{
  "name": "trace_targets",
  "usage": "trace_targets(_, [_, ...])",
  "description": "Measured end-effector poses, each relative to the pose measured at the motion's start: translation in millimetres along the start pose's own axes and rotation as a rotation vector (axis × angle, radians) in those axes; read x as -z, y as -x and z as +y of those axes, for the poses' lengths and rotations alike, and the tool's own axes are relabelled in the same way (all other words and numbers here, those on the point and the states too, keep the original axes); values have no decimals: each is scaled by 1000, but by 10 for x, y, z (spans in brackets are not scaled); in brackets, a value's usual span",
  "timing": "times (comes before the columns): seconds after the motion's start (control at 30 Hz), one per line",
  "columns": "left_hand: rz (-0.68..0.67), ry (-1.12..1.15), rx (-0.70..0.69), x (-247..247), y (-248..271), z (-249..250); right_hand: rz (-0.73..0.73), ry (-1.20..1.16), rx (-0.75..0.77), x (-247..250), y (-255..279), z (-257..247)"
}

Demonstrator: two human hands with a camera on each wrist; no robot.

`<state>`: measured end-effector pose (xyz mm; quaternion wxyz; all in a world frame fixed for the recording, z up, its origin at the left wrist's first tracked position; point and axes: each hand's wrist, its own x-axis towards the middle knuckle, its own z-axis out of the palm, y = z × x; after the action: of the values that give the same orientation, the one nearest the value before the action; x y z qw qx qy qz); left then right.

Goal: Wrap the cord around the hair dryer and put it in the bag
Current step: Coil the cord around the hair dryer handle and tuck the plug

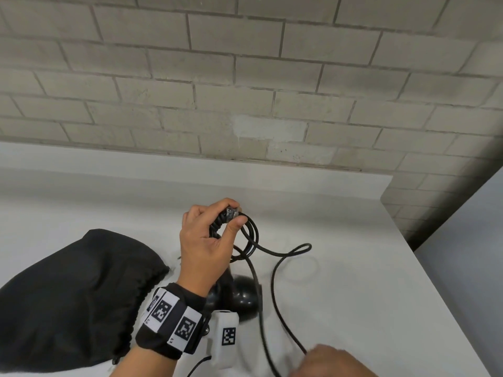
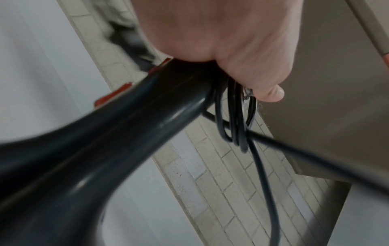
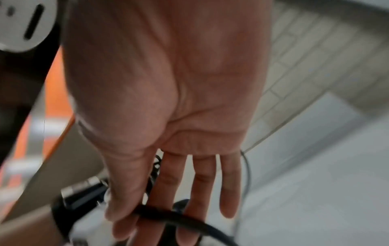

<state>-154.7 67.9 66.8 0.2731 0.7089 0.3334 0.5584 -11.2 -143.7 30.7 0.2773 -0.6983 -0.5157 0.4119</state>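
Note:
My left hand [image 1: 234,215] holds up the black hair dryer [image 1: 244,295] by the end of its handle, nozzle end down near the table. Its thumb presses a few loops of the black cord [image 1: 251,235] against the handle. In the left wrist view the glossy handle [image 2: 130,133] runs into the fist [image 2: 242,71] and the cord loops [image 2: 235,126] hang beside the thumb. The loose cord [image 1: 275,300] runs down to my right hand [image 1: 332,360] at the bottom edge. There the thumb pinches the cord [image 3: 174,215] across nearly straight fingers [image 3: 202,179]. The black drawstring bag [image 1: 76,295] lies to the left.
A white table [image 1: 353,281] stands against a grey brick wall [image 1: 245,77]; its right edge runs diagonally at the right. A band with black-and-white markers and a white camera unit [image 1: 226,336] sit on my left wrist.

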Motion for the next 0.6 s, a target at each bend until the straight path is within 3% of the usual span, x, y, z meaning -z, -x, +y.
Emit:
trace_targets(0.07, [-1,2,7,-10,-5,-4,-29,-2,-142,-25,159,580])
trace_targets(0.13, [-9,7,9,-12,4,5,-125,-93,-152,-126,268,825])
trace_targets(0.2, [-17,11,1,-9,20,12,-174,-147,-200,-107,403,582])
trace_targets(0.27, [-20,5,-5,3,33,7,-25,-283,-258,48,337,183])
trace_targets(0.43, [-3,6,-33,15,58,26,72,-282,122,0,-159,-467])
trace_targets(0.6, [4,1,-53,26,69,31,32,-846,26,-203,-473,-1012])
